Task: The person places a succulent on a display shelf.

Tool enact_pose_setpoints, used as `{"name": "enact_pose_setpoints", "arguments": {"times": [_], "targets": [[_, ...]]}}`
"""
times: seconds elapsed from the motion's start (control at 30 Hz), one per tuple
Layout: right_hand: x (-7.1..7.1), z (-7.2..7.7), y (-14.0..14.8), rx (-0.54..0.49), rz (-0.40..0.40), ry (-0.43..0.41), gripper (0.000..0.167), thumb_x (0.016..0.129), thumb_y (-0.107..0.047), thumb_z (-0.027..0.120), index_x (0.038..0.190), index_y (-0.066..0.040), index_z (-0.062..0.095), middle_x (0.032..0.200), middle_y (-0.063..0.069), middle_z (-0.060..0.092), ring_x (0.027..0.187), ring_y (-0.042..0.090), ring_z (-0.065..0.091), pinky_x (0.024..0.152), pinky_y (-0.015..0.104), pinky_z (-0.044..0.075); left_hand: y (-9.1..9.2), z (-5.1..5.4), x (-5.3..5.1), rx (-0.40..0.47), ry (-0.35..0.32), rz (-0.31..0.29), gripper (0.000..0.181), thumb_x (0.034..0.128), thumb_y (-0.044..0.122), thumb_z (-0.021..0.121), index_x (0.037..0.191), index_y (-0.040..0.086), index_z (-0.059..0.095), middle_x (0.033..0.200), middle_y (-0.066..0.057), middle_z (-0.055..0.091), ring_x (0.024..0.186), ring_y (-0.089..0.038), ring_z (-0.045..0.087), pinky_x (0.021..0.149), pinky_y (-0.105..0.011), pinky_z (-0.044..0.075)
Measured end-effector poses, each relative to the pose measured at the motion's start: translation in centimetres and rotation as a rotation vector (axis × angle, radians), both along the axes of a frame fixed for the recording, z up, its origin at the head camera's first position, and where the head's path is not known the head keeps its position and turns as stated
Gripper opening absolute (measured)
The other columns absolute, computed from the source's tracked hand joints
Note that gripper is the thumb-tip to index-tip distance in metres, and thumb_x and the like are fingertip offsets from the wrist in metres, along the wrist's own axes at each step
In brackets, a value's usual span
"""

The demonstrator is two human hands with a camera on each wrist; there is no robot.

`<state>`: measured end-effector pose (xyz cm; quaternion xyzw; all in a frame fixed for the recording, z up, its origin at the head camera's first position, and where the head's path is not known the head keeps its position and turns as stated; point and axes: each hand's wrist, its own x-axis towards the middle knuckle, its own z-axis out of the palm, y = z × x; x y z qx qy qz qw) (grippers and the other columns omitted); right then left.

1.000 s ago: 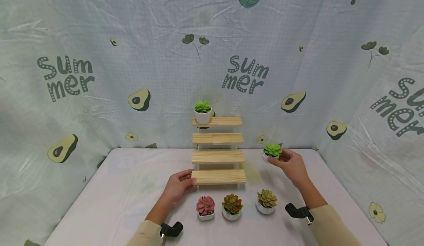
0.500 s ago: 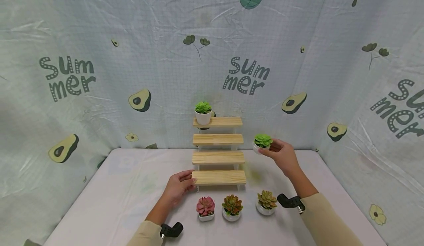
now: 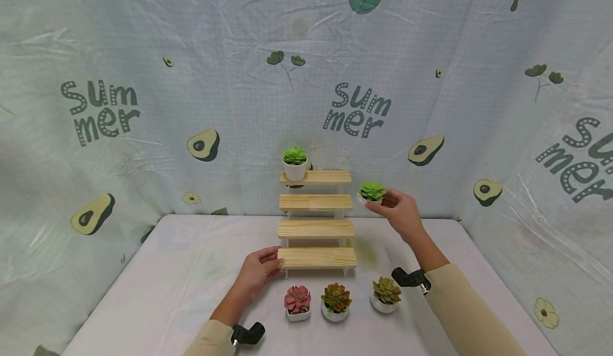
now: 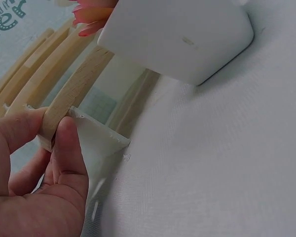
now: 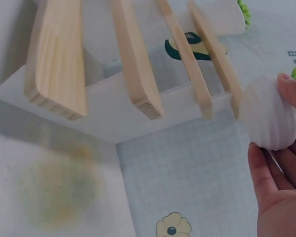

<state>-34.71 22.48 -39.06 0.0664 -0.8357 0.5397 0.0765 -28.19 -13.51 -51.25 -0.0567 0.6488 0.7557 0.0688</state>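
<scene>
My left hand (image 3: 258, 272) pinches the left end of the lowest board of a stepped wooden shelf (image 3: 317, 229); in the left wrist view thumb and fingers close round the board's end (image 4: 64, 106). Held in the air just right of the upper boards is a bright green potted succulent (image 3: 372, 190), its ribbed white pot (image 5: 270, 114) gripped between the thumb and fingers of my right hand (image 3: 401, 213). Another green succulent in a white pot (image 3: 295, 171) stands at the left end of the top board. The three lower boards carry nothing.
Before the shelf, on the white table (image 3: 182, 281), stand a pink succulent (image 3: 297, 300), a red-green succulent (image 3: 336, 298) and an olive succulent (image 3: 386, 292), all in white pots. A printed cloth (image 3: 239, 106) hangs close behind the shelf.
My right hand has carried the green succulent leftward and upward, closer to the shelf's upper boards. The left hand has kept its hold on the lowest board.
</scene>
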Motion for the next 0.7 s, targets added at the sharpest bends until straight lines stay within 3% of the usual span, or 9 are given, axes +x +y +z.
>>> {"name": "enact_pose_setpoints", "arguments": {"times": [0.17, 0.33, 0.57, 0.7], "targets": [[-0.9, 0.8, -0.9, 0.003, 0.041, 0.036, 0.067, 0.085, -0.039, 0.084, 0.140, -0.008, 0.061, 0.132, 0.017, 0.067, 0.119, 0.031, 0.066, 0.091, 0.028, 0.058, 0.1, 0.2, 0.2, 0.006, -0.002, 0.007, 0.045, 0.0939, -0.003, 0.069, 0.137, -0.009, 0.057, 0.113, -0.016, 0.067, 0.087, -0.016, 0.068, 0.074, -0.028, 0.062], [-1.7, 1.7, -1.8, 0.013, 0.038, 0.033, 0.068, 0.084, -0.042, 0.085, 0.140, -0.011, 0.062, 0.127, 0.015, 0.068, 0.114, 0.029, 0.065, 0.089, 0.034, 0.056, 0.1, 0.3, 0.4, -0.006, 0.003, 0.008, 0.047, 0.0945, -0.001, 0.069, 0.139, -0.009, 0.055, 0.115, -0.016, 0.067, 0.087, -0.016, 0.067, 0.076, -0.030, 0.062], [-2.6, 2.5, -2.8, -0.033, 0.054, 0.001, 0.069, 0.084, -0.038, 0.085, 0.141, -0.008, 0.060, 0.133, 0.017, 0.065, 0.123, 0.033, 0.062, 0.103, 0.050, 0.053, 0.1, 0.3, 0.4, -0.016, -0.008, 0.002, 0.045, 0.0949, 0.000, 0.069, 0.138, -0.007, 0.057, 0.114, -0.016, 0.067, 0.088, -0.016, 0.068, 0.076, -0.028, 0.062], [-3.3, 2.9, -3.5, -0.040, 0.070, 0.004, 0.066, 0.085, -0.034, 0.085, 0.140, -0.008, 0.061, 0.134, 0.017, 0.065, 0.122, 0.032, 0.063, 0.106, 0.050, 0.052, 0.1, 0.5, 0.6, -0.009, -0.004, 0.001, 0.047, 0.0949, -0.001, 0.069, 0.139, -0.008, 0.055, 0.115, -0.017, 0.066, 0.088, -0.016, 0.067, 0.076, -0.028, 0.061]]}}
